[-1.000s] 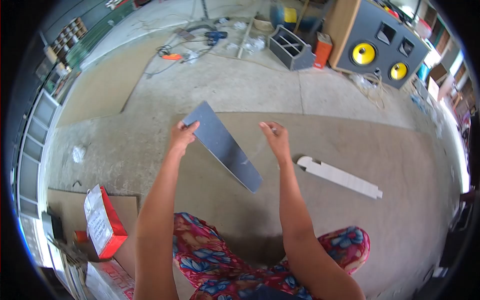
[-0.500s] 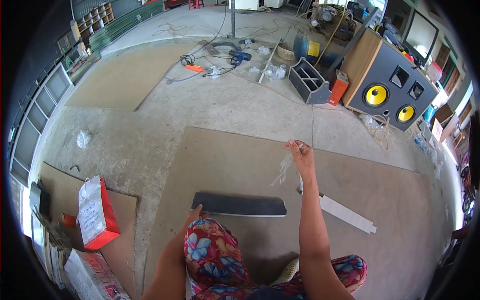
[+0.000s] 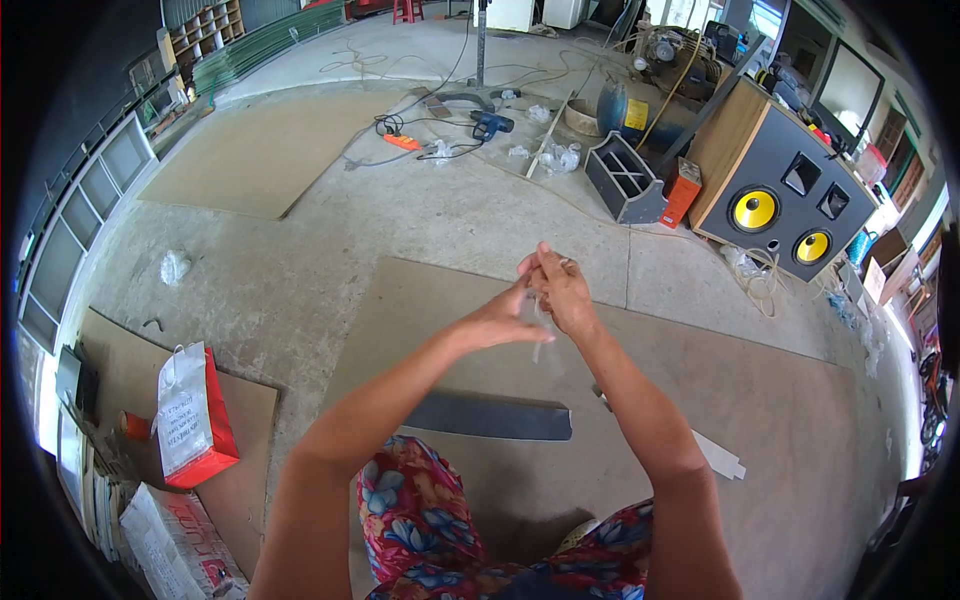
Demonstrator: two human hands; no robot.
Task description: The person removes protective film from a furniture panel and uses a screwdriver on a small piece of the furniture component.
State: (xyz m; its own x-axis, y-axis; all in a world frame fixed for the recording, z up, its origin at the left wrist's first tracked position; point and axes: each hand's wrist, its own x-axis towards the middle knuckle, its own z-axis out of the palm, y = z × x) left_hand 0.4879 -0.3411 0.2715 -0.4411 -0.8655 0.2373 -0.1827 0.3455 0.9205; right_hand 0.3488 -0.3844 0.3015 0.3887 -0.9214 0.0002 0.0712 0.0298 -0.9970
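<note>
My right hand [image 3: 562,290] is raised over the brown board [image 3: 700,370], its fingers closed on thin clear plastic strips [image 3: 540,330]. Close against it is my left hand [image 3: 510,312], thumb spread away from the fingers, whose tips meet the right hand; whether they grip the plastic is unclear. Below the hands, a dark grey panel [image 3: 490,416] lies flat on the board in front of my knees. A white slatted piece [image 3: 718,456] rests to the right, partly covered by my right forearm.
A red and white paper bag [image 3: 190,420] stands at the left. Farther off are a blue drill [image 3: 490,124], a grey divided tool caddy [image 3: 622,180], an orange box [image 3: 681,192] and a large speaker cabinet [image 3: 785,180]. Cables cross the concrete floor.
My left hand has let go of the dark panel and risen to meet my right hand. My right hand has moved left with the plastic strips.
</note>
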